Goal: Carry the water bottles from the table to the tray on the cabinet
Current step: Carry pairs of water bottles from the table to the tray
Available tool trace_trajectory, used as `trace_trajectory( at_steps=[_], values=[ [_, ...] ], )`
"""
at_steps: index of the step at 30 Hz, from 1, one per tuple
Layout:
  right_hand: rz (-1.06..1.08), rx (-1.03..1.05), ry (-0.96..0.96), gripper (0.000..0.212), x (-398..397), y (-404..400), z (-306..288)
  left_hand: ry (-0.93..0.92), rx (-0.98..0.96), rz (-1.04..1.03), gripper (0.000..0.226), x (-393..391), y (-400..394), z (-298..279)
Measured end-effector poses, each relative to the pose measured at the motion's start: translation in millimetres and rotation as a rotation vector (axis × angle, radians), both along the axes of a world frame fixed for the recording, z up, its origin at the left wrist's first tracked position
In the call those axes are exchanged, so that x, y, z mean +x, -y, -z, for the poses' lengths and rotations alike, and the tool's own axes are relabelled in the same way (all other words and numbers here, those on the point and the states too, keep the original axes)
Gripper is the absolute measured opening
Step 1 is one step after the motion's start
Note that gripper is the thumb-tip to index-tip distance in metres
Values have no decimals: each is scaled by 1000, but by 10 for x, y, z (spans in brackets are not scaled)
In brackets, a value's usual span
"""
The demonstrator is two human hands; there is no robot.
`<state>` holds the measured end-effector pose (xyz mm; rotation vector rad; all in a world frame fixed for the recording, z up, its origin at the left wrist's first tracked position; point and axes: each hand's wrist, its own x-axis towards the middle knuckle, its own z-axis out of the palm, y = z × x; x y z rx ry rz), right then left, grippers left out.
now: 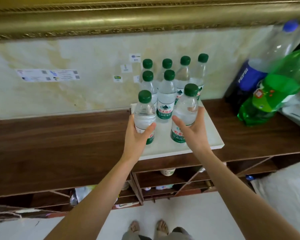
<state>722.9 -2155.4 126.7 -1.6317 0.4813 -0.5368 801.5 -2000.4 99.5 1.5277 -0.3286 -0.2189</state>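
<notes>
A white tray (210, 134) lies on the dark wooden cabinet (59, 135). Several clear water bottles with green caps (166, 94) stand upright at its back. My left hand (137, 137) is wrapped around one green-capped water bottle (144, 111) over the tray's front left. My right hand (194, 130) grips a second water bottle (185, 111) over the tray's front middle. Both held bottles are upright, with their bases at or just above the tray surface; contact cannot be told.
A large Pepsi bottle (253, 73) and a big green soda bottle (274, 94) stand on the cabinet right of the tray. A gold picture frame (128, 18) hangs above. Shelves with clutter sit below the cabinet top. My feet show on the white floor.
</notes>
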Motion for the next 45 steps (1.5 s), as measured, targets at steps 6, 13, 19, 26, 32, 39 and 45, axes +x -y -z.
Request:
trace_trajectory(
  at_steps=[6, 13, 19, 26, 32, 39, 45],
  values=[
    [-1, -1, -39, 62, 103, 74, 204, -34, -9, 7, 49, 140, 84, 133],
    [12, -65, -68, 67, 135, 24, 266, 38, 59, 67, 55, 170, -10, 137],
    [8, -141, -184, 65, 49, 56, 364, 57, 225, 158, 72, 210, -170, 315],
    [54, -210, -265, 68, 55, -20, 506, 70, 261, 105, 74, 198, -128, 356],
    [65, -217, -294, 65, 96, -85, 553, 80, 243, 46, 71, 228, -18, 392],
    [63, -229, -317, 65, 89, -76, 511, 128, 254, 14, 71, 272, 72, 418],
    [47, -221, -323, 65, 85, -56, 510, 151, 254, -7, 69, 272, 111, 433]
  ],
)
